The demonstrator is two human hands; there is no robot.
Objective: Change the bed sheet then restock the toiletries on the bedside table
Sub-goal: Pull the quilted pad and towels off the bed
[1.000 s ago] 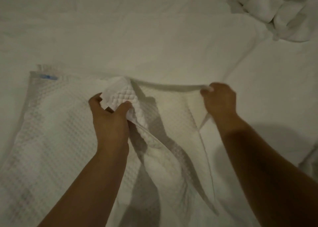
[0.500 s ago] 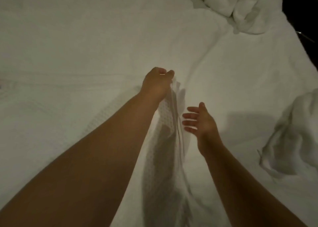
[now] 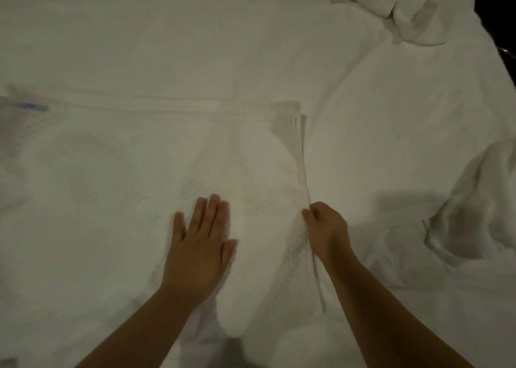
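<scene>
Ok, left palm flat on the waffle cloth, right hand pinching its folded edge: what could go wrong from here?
1. The right hand grips only the thin edge of the waffle cloth; a hard pull could slip the layers apart.
2. The left hand pins one spot, so the cloth may bunch around it.
3. The crumpled linen lies close on the right and could get caught up.
</scene>
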